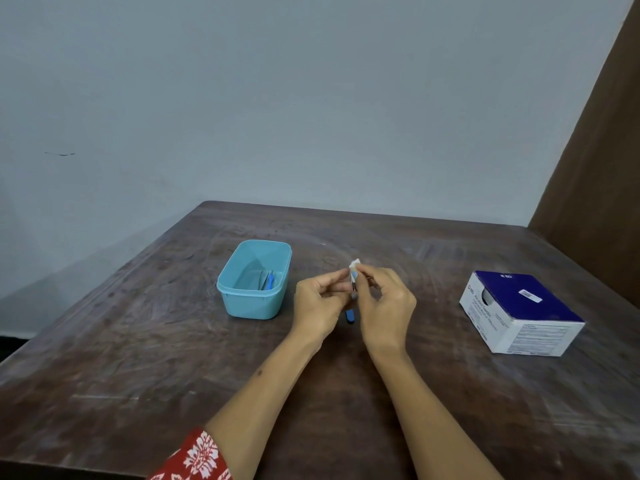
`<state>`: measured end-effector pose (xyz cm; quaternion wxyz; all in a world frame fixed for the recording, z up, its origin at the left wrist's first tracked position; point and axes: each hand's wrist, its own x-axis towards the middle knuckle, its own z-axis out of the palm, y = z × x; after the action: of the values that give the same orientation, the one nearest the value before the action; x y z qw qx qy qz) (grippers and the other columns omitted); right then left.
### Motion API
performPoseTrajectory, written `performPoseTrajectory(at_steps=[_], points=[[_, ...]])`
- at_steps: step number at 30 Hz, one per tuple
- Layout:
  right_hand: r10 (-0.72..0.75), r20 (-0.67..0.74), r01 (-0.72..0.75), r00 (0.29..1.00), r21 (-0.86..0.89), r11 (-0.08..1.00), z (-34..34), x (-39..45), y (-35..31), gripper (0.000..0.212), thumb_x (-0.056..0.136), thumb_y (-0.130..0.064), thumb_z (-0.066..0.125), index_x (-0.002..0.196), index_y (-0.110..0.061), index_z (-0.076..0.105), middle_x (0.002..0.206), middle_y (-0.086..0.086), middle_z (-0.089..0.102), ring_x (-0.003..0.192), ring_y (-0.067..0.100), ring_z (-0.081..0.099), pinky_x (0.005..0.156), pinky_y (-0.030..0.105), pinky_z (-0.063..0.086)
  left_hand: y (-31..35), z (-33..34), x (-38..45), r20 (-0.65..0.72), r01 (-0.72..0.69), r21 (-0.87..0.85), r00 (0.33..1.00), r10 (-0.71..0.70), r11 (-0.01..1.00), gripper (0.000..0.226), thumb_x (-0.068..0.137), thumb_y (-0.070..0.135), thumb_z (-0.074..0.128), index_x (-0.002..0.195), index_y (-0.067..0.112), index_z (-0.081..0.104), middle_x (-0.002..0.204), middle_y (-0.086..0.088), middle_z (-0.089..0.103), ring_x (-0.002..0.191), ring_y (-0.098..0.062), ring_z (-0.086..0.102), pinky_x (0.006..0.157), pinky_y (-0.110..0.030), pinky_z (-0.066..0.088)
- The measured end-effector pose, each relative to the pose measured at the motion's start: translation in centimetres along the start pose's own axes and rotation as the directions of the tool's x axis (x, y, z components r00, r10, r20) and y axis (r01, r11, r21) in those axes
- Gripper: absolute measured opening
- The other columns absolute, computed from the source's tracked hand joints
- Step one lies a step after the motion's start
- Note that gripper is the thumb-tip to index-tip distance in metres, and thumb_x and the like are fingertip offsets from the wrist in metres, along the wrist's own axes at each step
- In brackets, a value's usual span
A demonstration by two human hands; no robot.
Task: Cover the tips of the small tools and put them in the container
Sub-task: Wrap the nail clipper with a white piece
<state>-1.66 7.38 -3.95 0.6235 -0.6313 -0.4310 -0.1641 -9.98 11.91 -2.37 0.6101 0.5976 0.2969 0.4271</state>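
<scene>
Red patterned sleeve [197, 455] sits lowest in view, on the left arm, above the near edge of the desk [138, 341]. Farther left on the desk stands the tub [254, 278], open, with at least one blue tool [270, 281] already lying inside against its right wall; whether its tip is covered I cannot tell. Just right of the tub, the left hand [317, 306] and right hand [386, 306] meet above the desk, both pinching a small tool [351, 303] held roughly upright, its blue end pointing down between the palms. A white wad [355, 263] sits at its top, pinched by the fingertips, so the covering step looks under way, not finished. Well to the right rests a blue-and-white box [519, 313]. No other loose tools show, so this may be the last one; dropping it into the tub remains.
</scene>
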Motion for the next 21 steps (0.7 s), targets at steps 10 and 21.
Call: performPoseTrajectory(at_steps=[10, 21], points=[[-0.031, 0.019, 0.031, 0.999, 0.001, 1.0, 0.1, -0.15, -0.07, 0.021, 0.08, 0.001, 0.069, 0.098, -0.009, 0.073, 0.093, 0.002, 0.07, 0.086, 0.016, 0.066, 0.077, 0.028, 0.055, -0.24, -0.08, 0.19, -0.021, 0.008, 0.056, 1.0, -0.007, 0.998, 0.033, 0.081, -0.014, 0.058, 0.107, 0.003, 0.068, 0.085, -0.007, 0.072, 0.08, -0.015, 0.07, 0.072, -0.024, 0.058], [-0.021, 0.018, 0.021, 1.0, 0.006, 1.0, 0.13, -0.22, -0.22, 0.021, 0.077, 0.006, 0.069, 0.095, -0.004, 0.073, 0.092, 0.007, 0.071, 0.081, 0.011, 0.065, 0.073, 0.012, 0.052, -0.19, -0.25, 0.33, -0.036, 0.004, 0.036, 0.999, -0.002, 0.999, 0.033, 0.078, -0.015, 0.062, 0.105, 0.003, 0.068, 0.08, -0.003, 0.071, 0.073, -0.009, 0.069, 0.067, -0.02, 0.057]])
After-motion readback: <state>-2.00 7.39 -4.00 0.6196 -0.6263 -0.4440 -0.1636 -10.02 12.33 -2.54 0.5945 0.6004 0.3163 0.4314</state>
